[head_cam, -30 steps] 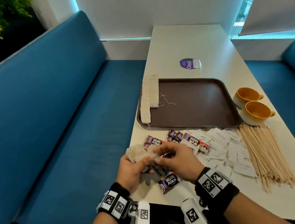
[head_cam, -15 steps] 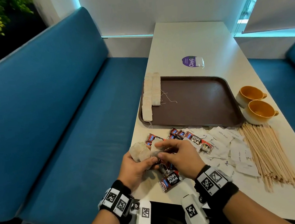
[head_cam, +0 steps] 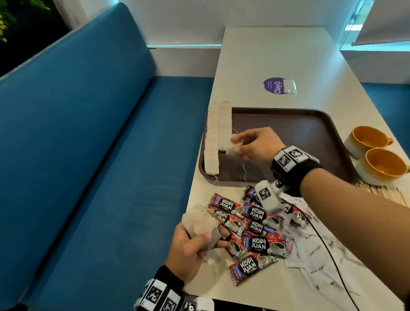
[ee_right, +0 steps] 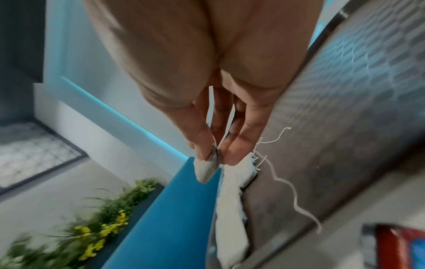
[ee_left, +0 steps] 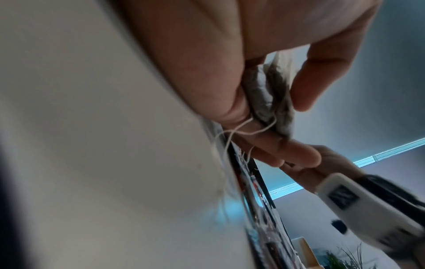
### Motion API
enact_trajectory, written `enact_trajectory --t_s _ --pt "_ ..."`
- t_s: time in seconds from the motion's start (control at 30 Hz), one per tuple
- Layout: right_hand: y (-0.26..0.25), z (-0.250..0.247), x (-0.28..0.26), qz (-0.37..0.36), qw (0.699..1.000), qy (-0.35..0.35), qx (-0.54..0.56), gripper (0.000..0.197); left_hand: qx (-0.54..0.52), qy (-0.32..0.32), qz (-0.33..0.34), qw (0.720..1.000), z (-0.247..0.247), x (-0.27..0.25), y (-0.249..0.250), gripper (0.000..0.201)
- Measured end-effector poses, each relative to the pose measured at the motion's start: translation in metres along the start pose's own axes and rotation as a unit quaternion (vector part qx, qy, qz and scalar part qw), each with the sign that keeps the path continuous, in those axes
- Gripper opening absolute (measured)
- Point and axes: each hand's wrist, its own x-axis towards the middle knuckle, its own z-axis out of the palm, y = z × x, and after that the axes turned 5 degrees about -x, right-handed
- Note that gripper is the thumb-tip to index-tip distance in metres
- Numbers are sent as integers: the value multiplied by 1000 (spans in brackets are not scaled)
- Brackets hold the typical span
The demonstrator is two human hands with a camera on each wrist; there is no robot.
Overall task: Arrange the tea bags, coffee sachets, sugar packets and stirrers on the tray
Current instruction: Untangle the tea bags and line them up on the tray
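Head view: a single tea bag is pinched by the right hand over the tray, beside 2 rows of tea bags. Left wrist view: a bunch of tea bags is gripped by the left hand near the bench. Right wrist view: thumb and fingers are pressed together on that single bag.

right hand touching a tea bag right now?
Touching. The right wrist view shows the right hand pinching a tea bag between thumb and fingertips, above the tray.

Two orange cups beside blue bench
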Motion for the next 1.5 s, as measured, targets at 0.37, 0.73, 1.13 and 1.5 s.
enact_trajectory --t_s 0.37,0.73,1.13,1.5 --pt "16 22 65 32 986 -38 -158 25 25 13 -11 1000 -4 1 -3 47" --pt "13 21 69 7 978 -21 -205 19 27 32 -27 999 -2 0 -4 56" --pt "-8 12 -76 -58 997 14 -42 15 49 8 0 999 5 -4 -1 41" --pt "41 57 -168 -49 996 -68 10 17 96 46 11 994 12 -14 1 54"
